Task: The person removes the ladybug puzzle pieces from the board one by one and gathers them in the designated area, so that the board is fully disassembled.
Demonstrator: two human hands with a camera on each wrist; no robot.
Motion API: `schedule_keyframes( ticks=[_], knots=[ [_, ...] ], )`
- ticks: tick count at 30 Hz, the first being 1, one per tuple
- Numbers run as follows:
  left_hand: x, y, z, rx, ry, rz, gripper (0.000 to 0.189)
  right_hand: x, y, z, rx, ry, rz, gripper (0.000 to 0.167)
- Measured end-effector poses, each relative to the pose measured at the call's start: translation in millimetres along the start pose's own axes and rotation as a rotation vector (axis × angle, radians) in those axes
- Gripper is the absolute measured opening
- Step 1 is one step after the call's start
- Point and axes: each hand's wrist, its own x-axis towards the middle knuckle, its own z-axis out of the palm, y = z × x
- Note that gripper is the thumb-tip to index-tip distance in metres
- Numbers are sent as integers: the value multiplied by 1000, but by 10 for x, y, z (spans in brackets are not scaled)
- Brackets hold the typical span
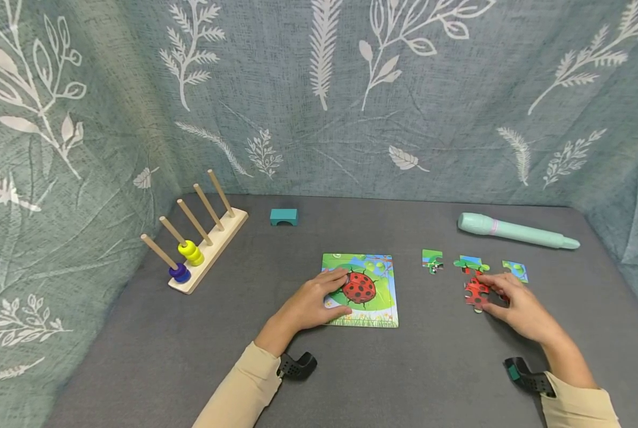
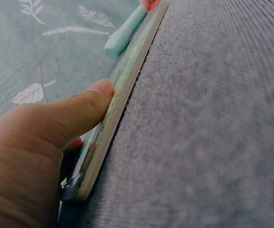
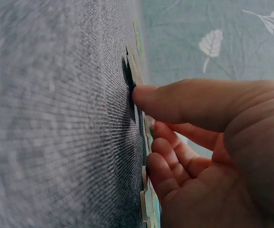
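Observation:
A square ladybug puzzle board (image 1: 385,303) lies flat in the middle of the table. My left hand (image 1: 319,298) rests on its left side, fingers over the picture; the left wrist view shows the thumb (image 2: 87,107) on the face near the board's edge (image 2: 122,107). To the right, my right hand (image 1: 522,306) pinches a red, black-spotted jigsaw piece (image 1: 476,292) between thumb and fingers. In the right wrist view that piece (image 3: 134,66) tilts up from the cloth at the thumb tip. Another red piece (image 1: 503,296) is mostly hidden under the right hand.
Loose jigsaw pieces lie behind the right hand: a green one (image 1: 431,260), a blue-green one (image 1: 471,263) and a corner one (image 1: 515,271). A mint-coloured pen-shaped toy (image 1: 527,232) is at back right. A peg stacker (image 1: 211,255) and a teal block (image 1: 283,216) stand leftward.

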Motion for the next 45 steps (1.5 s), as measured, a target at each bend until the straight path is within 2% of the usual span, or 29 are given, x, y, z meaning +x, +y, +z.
schedule_keyframes(
  ticks=[10,16,23,29,37,45],
  knots=[
    [14,3,-22,23,13,15,69,8,29,0,-63,-24,-3,48],
    [18,-1,-21,33,11,17,69,18,18,-11,-18,11,-26,55],
    [20,15,-31,24,20,20,71,31,-53,-1,37,41,-42,53],
    [14,12,-41,9,35,22,72,123,-242,60,143,10,-56,55],
    [-51,-63,-83,27,69,-5,74,337,-538,268,188,-98,-30,57],
    [-159,-161,-153,68,93,-28,75,558,-858,543,258,-160,-93,57]
  ],
)
